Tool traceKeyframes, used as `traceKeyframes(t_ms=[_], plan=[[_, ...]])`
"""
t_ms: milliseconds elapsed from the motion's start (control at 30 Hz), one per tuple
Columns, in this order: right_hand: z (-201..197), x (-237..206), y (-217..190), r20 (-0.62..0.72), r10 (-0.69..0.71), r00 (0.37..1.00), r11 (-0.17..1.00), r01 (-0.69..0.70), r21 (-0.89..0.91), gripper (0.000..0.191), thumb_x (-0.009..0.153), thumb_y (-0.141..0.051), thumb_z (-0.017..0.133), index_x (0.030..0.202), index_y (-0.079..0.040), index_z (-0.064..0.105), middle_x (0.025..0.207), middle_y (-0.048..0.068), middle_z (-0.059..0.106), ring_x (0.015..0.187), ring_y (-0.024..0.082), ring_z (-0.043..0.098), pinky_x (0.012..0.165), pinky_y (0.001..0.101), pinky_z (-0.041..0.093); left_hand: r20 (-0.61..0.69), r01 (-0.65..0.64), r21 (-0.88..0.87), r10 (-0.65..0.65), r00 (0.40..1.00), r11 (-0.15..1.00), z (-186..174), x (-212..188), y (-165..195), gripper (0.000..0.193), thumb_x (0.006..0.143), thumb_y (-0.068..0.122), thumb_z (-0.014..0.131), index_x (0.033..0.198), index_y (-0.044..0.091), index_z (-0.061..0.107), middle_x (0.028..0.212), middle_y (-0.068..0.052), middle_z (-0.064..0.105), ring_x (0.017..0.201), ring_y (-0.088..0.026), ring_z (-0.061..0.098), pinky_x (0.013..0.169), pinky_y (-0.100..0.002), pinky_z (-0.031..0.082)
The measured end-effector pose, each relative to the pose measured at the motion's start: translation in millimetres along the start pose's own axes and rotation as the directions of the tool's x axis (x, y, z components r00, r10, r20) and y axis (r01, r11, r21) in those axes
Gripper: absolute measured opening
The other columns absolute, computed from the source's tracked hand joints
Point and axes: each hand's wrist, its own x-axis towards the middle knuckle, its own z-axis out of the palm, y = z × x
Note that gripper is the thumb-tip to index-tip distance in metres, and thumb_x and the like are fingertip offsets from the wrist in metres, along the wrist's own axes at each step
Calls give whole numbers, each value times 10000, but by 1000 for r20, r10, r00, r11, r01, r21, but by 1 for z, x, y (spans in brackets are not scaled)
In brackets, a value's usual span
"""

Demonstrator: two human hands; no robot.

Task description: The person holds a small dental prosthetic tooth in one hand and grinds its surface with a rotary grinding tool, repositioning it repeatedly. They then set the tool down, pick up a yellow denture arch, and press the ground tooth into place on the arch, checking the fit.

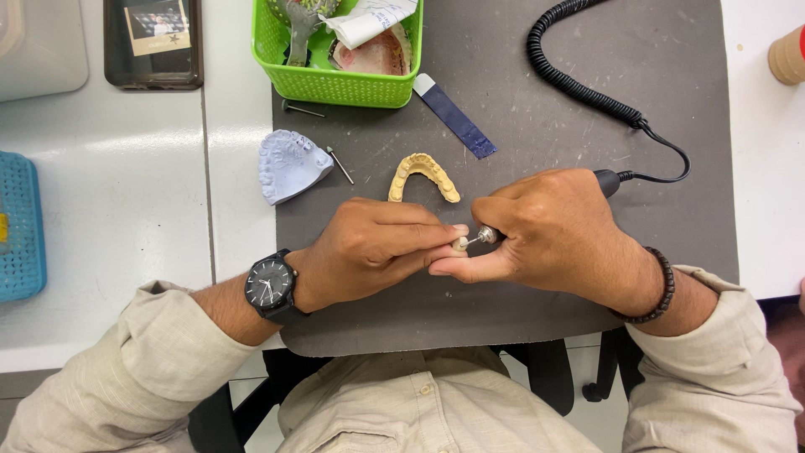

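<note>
Left hand pinches small pale piece, likely tooth; right hand grips handpiece, tip touching it, near mat front edge.

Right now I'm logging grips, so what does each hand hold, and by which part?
The left hand pinches a small pale piece at its fingertips. The right hand grips a corded handpiece around its body, near the tip.
</note>
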Motion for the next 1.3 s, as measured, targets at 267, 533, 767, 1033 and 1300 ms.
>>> traceKeyframes(t_ms=[267, 533, 767, 1033, 1300], plan=[[-1, -2, 1, -42, -4, 999, 1000, 6, 27, 688, 729, -667, 826, 490, -97, 523, 417, 11, 465, 344, 187, 463, 344, 347, 338, -21, -7, -14, 7, 1000, 1000, 0, 1, 1, 250, 924, 58, 798, 1162, 30, 724, 988, -71, 743, 816, -203, 747, 688, -290, 601], [1, -1, 1, -42, 9, 999, 999, -7, 46, 683, 708, -667, 832, 491, -97, 526, 419, 11, 467, 339, 188, 452, 335, 342, 325, -30, -1, 0, 1, 1000, 1000, 1, 1, 1, 231, 920, 63, 807, 1136, 29, 732, 968, -71, 745, 792, -191, 743, 667, -283, 596], [1, 0, 1, -8, 23, 1000, 999, -23, 43, 702, 720, -666, 826, 462, -99, 503, 405, 15, 458, 329, 192, 442, 330, 352, 318, -40, -4, 9, 4, 999, 1000, 1, 0, 1, 233, 918, 68, 810, 1136, 31, 735, 958, -67, 747, 784, -191, 743, 655, -284, 591], [2, -1, 1, -24, 18, 1000, 998, -17, 53, 678, 735, -646, 832, 486, -99, 519, 428, 17, 472, 349, 204, 458, 349, 353, 334, -49, 4, 8, -3, 999, 1000, 2, 0, 0, 241, 911, 63, 813, 1135, 28, 733, 958, -73, 746, 781, -194, 741, 655, -283, 591], [3, 0, 1, -38, 35, 999, 995, -31, 93, 616, 703, -626, 847, 546, -82, 605, 432, 14, 498, 344, 193, 490, 339, 339, 350, -62, 3, 17, -1, 998, 1000, 2, -1, -1, 236, 913, 61, 819, 1131, 31, 734, 957, -76, 748, 768, -197, 740, 645, -287, 587]])
